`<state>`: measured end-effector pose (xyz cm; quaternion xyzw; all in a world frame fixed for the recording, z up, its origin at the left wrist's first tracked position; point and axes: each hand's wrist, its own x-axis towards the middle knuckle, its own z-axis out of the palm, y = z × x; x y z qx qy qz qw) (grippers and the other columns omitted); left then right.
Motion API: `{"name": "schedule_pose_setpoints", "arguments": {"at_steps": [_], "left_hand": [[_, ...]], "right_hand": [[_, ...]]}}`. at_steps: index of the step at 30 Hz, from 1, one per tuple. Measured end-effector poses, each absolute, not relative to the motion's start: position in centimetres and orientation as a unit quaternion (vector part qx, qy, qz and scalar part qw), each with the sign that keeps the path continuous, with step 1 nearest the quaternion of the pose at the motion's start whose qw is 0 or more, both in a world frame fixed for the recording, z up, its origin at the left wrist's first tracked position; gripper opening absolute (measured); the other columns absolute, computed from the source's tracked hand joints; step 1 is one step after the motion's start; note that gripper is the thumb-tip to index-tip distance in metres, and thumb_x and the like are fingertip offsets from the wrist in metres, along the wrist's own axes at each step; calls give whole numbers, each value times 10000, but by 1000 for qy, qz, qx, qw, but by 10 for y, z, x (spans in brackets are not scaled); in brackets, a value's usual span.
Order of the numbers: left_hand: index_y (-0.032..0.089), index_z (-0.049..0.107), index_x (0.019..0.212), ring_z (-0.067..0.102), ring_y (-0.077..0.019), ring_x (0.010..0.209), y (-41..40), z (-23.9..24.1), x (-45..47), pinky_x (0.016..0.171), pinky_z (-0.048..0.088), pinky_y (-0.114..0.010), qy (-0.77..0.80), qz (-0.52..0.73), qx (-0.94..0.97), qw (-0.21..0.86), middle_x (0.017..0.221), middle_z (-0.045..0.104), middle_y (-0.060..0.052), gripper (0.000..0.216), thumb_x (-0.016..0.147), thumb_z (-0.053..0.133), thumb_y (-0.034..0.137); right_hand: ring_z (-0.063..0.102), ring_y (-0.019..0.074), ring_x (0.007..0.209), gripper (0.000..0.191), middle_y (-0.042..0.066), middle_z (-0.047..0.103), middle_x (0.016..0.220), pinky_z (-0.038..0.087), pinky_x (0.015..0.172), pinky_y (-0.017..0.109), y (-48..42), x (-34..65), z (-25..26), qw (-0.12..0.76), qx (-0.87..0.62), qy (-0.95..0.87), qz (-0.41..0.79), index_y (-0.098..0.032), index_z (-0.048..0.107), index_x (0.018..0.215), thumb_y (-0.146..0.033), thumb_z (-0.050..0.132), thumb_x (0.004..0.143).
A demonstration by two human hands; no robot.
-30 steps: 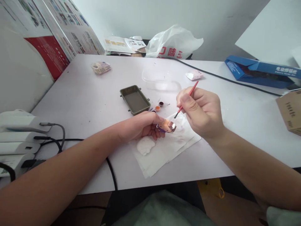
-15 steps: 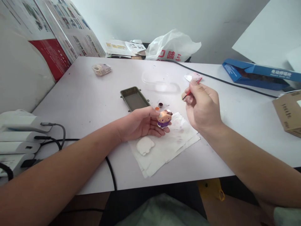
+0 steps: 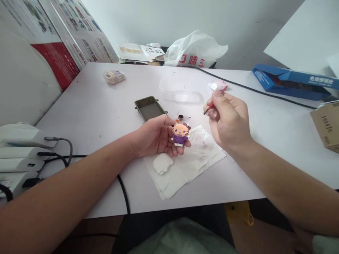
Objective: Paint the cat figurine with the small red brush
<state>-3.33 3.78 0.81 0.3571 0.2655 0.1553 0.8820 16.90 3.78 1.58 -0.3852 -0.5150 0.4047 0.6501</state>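
My left hand (image 3: pixel 161 137) holds a small painted cat figurine (image 3: pixel 180 134) on its fingers, with an orange face, a purple outfit, white feet and a dark bow. The figurine's front faces up at me. Between the thumb and fingers of my right hand (image 3: pixel 229 118) is a thin red paintbrush (image 3: pixel 215 101), its dark tip pointing down and left, apart from the figurine. Under the left hand lie white tissues (image 3: pixel 185 173) with faint purple stains. A white unpainted plaster piece (image 3: pixel 162 163) rests on them. Behind the figurine stands a small pot of dark paint (image 3: pixel 180 116); an orange pot is partly hidden.
An olive-green tray (image 3: pixel 149 107) lies behind my left hand. Farther back are a clear plastic tray (image 3: pixel 181 92), a crumpled packet (image 3: pixel 113 77) and a black cable (image 3: pixel 238 86). A blue box (image 3: pixel 291 83) and a cardboard box (image 3: pixel 327 125) stand right, white chargers (image 3: pixel 23 155) left.
My left hand has turned the figurine more upright, its front now facing me, and shifted it slightly left. My right hand keeps the brush in nearly the same place, its tip a little lower.
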Motion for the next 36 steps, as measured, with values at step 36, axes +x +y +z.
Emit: {"name": "schedule_pose_setpoints", "arguments": {"at_steps": [36], "left_hand": [[86,743,966,629,-183,768,38,4,-34,763,507,-278,255,174,367,878,846,720,-117,456,836,534,471]], "right_hand": [[421,110,474,312,-47,359,451,319,425,260,8,171,22,544,-266,-581,544,-202,648,697,-360,597,961]]}}
